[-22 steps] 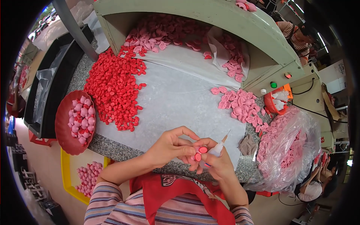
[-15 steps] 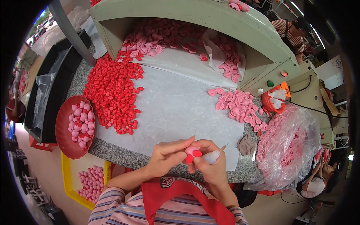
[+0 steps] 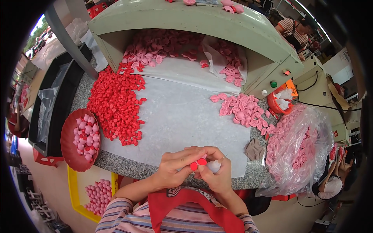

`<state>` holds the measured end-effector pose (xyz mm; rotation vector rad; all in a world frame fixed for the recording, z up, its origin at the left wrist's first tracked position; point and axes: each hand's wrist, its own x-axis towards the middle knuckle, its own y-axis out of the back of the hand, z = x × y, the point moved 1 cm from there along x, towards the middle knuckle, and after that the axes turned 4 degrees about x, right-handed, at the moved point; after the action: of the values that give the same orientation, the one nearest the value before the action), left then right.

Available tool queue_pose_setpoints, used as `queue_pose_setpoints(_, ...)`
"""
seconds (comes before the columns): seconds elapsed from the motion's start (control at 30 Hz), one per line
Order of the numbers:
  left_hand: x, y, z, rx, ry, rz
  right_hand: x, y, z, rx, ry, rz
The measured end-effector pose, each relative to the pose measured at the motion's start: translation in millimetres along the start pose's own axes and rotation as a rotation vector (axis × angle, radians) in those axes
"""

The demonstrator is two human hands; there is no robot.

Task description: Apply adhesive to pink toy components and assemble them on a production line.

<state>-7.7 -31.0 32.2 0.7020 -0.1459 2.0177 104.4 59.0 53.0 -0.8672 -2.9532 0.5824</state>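
Note:
My left hand (image 3: 173, 167) is closed on a small pink toy piece with two round red discs (image 3: 194, 166) on it. Most of its pink part is hidden behind my fingers. Thumb and forefinger of my right hand (image 3: 220, 178) press against the same piece from the other side. Held in that right hand is a small whitish squeeze bottle (image 3: 213, 167) with a thin needle tip pointing away from me. Both hands meet over the near edge of a white sheet (image 3: 175, 112) on the speckled worktop.
Red discs (image 3: 114, 105) pile at left, beside a red bowl (image 3: 66, 134) of pink pieces. Below it is a yellow tray (image 3: 72, 190). Pink shells (image 3: 241, 110) lie at right near a plastic bag (image 3: 307, 171) and an orange cup of bottles (image 3: 275, 105). A green-grey machine (image 3: 182, 15) stands behind.
My left fingers have come down over the pink piece, covering more of it. The bottle has shifted slightly left in my right hand. The whole view has tilted a little.

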Motion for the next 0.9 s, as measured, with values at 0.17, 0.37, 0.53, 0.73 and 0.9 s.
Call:
queue_pose_setpoints(0.17,4,-1,6,0.02,0.01,-0.016,0,1,-1,0.007,0.023,-0.015)
queue_pose_setpoints(0.37,1,-4,6,0.057,0.004,-0.024,-4,3,0,0.026,0.03,-0.014)
queue_pose_setpoints(0.53,6,2,-1,0.082,-0.009,-0.024,6,1,3,0.028,0.043,-0.007)
queue_pose_setpoints(0.73,46,4,5,0.117,-0.099,-0.087,23,6,-35,0.042,0.042,-0.003)
queue_pose_setpoints(0.9,106,-13,38,0.315,-0.47,-0.036,25,23,-95,-0.352,0.546,-0.103)
